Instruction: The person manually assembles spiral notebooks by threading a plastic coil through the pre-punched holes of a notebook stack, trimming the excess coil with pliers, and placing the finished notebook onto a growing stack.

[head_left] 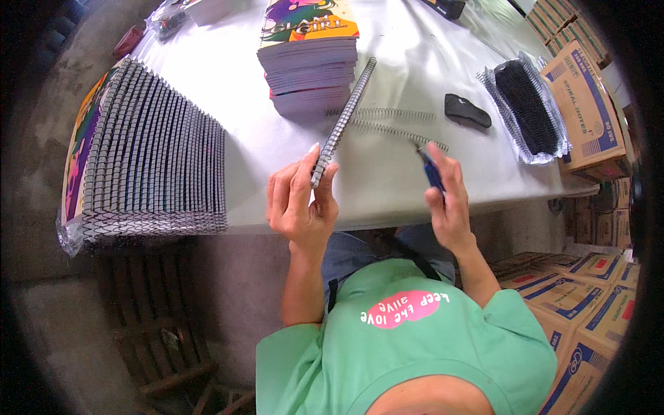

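My left hand (302, 197) pinches the near end of a spiral-bound notebook (344, 119), held edge-on so mainly its coil and spine show. The notebook slants away toward the stack of notebooks. In my right hand (449, 207) is a small blue-handled hand tool (433, 173), probably pliers or cutters; its tip is near the end of a loose wire coil (401, 131). A second loose coil (398, 113) lies just beyond it on the white-covered table (387, 200).
An unbound-looking stack of notebooks (311, 69) stands at the back middle. Many spiral-bound notebooks (152, 152) fill the left side. Toward the right are a black pouch-like item (467, 111), a plastic bag of black coils (527, 107) and a cardboard box (586, 104). More boxes (581, 290) sit lower right; a wooden chair (162, 325) lower left.
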{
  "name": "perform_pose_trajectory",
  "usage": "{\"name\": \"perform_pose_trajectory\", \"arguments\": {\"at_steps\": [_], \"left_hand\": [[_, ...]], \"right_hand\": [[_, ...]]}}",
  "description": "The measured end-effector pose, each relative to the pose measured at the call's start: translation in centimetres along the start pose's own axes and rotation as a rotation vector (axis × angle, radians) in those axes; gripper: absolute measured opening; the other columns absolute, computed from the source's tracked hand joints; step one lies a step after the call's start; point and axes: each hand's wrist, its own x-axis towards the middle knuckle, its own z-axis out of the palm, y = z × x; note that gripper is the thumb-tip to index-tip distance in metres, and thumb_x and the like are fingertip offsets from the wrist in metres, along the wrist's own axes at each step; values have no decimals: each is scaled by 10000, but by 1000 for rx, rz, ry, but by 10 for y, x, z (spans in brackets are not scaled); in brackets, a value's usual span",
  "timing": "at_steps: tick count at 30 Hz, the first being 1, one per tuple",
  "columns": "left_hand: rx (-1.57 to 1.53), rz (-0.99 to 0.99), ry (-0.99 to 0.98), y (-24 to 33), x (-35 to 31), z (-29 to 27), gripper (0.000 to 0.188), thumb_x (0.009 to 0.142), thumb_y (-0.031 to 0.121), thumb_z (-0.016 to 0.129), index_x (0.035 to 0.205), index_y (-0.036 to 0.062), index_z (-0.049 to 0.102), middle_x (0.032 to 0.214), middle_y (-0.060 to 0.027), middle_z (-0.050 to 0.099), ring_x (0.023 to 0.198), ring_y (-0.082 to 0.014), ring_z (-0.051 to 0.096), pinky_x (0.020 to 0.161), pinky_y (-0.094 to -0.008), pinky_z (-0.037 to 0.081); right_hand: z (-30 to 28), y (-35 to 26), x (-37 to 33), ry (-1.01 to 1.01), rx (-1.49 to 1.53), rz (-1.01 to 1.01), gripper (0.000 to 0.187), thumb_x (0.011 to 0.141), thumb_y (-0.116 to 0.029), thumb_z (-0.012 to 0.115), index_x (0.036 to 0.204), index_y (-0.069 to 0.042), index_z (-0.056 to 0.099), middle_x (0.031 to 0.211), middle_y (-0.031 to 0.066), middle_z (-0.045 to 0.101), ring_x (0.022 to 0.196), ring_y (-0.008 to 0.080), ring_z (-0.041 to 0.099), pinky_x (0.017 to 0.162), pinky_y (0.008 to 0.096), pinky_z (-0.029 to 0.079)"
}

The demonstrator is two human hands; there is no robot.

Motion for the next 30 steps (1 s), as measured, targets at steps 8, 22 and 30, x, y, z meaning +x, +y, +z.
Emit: {"name": "perform_pose_trajectory", "arguments": {"at_steps": [8, 22, 30], "left_hand": [[20, 124, 25, 3, 3, 4, 291, 656, 61, 760, 934, 15, 684, 760, -49, 646, 649, -173, 594, 628, -289, 479], [-33, -86, 170, -9, 10, -9, 304, 777, 119, 720, 1033, -3, 610, 706, -25, 584, 614, -93, 537, 541, -218, 420], [-444, -216, 456, -11, 48, -61, 357, 967, 216, 420, 1264, 19, 397, 1204, -116, 490, 886, -90, 535, 731, -211, 432]], "right_hand": [[6, -64, 24, -126, -250, -196, 409, 791, -275, 650, 1195, -284, 587, 1082, 90, 464, 1001, 264, 456, 886, 413, 321], [31, -17, 6, -373, -46, 77, 425, 873, -290, 561, 1272, -170, 478, 1074, 145, 503, 1017, 281, 519, 892, 414, 401], [58, 31, 27, -187, -95, -61, 606, 872, -428, 522, 1395, -206, 312, 1418, 132, 290, 1314, 318, 273, 1053, 500, 215]]}}
